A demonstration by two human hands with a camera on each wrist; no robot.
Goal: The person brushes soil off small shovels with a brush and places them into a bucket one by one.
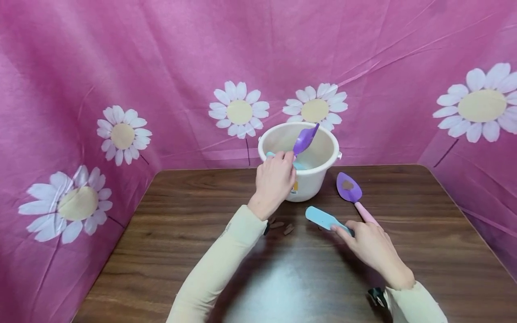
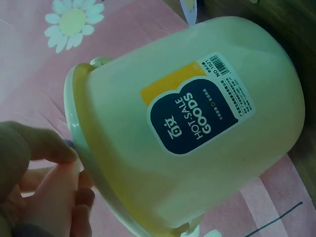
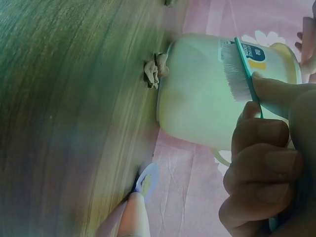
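My left hand (image 1: pixel 275 179) holds a small purple scoop (image 1: pixel 305 140) by its pink handle (image 2: pixel 53 190), with the scoop's head above the opening of a white bucket (image 1: pixel 308 186). In my right hand (image 1: pixel 373 246) is a turquoise brush (image 1: pixel 322 217), its bristles (image 3: pixel 234 71) facing down over the table, apart from the bucket. A purple shovel (image 1: pixel 349 190) with a pink handle lies right of the bucket, a brown bit on its blade. Several brown pieces (image 1: pixel 288 229) lie on the table before the bucket. Something turquoise (image 1: pixel 300 166) shows inside the bucket, mostly hidden.
The brown wood-grain table (image 1: pixel 194 197) ends at the back and sides, where a pink cloth (image 1: pixel 181 67) with white daisies hangs. A label (image 2: pixel 195 106) faces forward on the bucket, and a handle knob (image 1: pixel 339 155) juts from its right side.
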